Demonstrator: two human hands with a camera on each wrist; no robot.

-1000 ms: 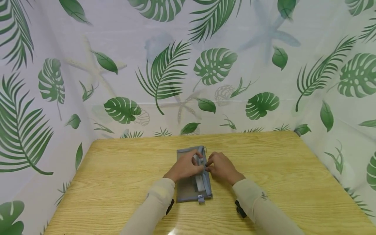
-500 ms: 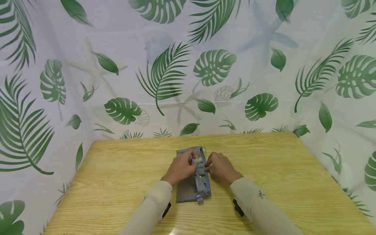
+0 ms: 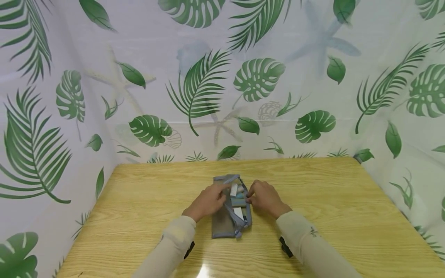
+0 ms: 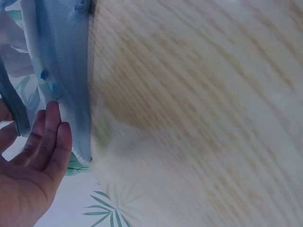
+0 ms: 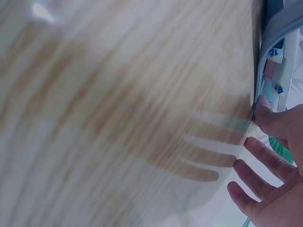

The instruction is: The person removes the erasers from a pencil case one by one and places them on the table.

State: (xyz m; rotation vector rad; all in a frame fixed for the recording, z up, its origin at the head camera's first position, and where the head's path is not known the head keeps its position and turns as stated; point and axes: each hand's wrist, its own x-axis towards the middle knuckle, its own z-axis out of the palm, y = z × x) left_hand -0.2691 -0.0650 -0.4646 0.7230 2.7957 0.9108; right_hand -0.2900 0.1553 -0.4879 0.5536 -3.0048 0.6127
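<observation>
Short of the far edge of the table (image 3: pixel 149 200), roughly midway between its side edges, a grey-blue mesh pouch (image 3: pixel 221 224) is lying gaping, with a white piece (image 3: pixel 238 212) showing inside. The right hand (image 3: pixel 265 199) is pinching the pouch's right rim (image 3: pixel 248 216). The left hand (image 3: pixel 206 202) is reaching over its left side; whether it is gripping anything, I cannot tell.

At the lower right, your right hand (image 5: pixel 289 187) rests its thumb (image 5: pixel 267 116) against the curved rim of a grey-blue pouch (image 5: pixel 279 27), where pale items (image 5: pixel 281 71) with small blue marks show, its three visible fingers (image 5: pixel 265 156) spread beside dark finger-shaped streaks (image 5: pixel 208 157) on the glossy wood-grained surface (image 5: pixel 118 109).
</observation>
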